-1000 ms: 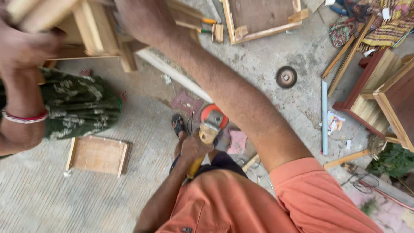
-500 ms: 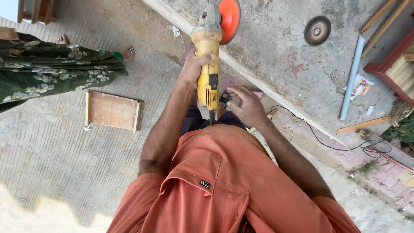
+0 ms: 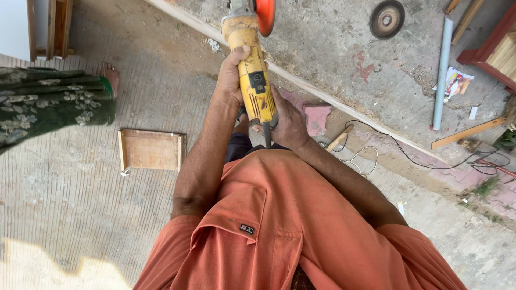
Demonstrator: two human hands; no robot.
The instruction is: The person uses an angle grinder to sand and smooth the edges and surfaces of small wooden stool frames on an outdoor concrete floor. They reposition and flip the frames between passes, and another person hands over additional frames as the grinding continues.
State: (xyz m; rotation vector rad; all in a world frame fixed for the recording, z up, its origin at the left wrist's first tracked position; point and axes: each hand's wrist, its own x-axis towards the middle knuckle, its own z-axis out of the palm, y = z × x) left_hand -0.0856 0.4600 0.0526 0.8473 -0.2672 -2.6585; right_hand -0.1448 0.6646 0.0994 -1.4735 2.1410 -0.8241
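Note:
Both my hands hold a yellow angle grinder [image 3: 253, 80] with an orange disc guard [image 3: 265, 15] at its far end, raised over the concrete floor in front of my orange shirt. My left hand [image 3: 232, 72] wraps the front of the grinder's body. Around the rear, where the black cord leaves, my right hand [image 3: 289, 124] grips. The disc end is cut off by the top edge of the view.
Another person in a green floral garment [image 3: 48, 107] stands at left, bare foot [image 3: 110, 75] near a shallow wooden tray [image 3: 150, 149]. A loose grinding disc [image 3: 387, 19], pale pipe [image 3: 442, 70], wood strip [image 3: 467, 133], black cable [image 3: 430, 161] and red wooden frame [image 3: 492, 45] lie at right.
A second ago my hands were up at a wooden frame and the grinder lay on the floor. Now both hands grip the grinder, lifted close in front of me.

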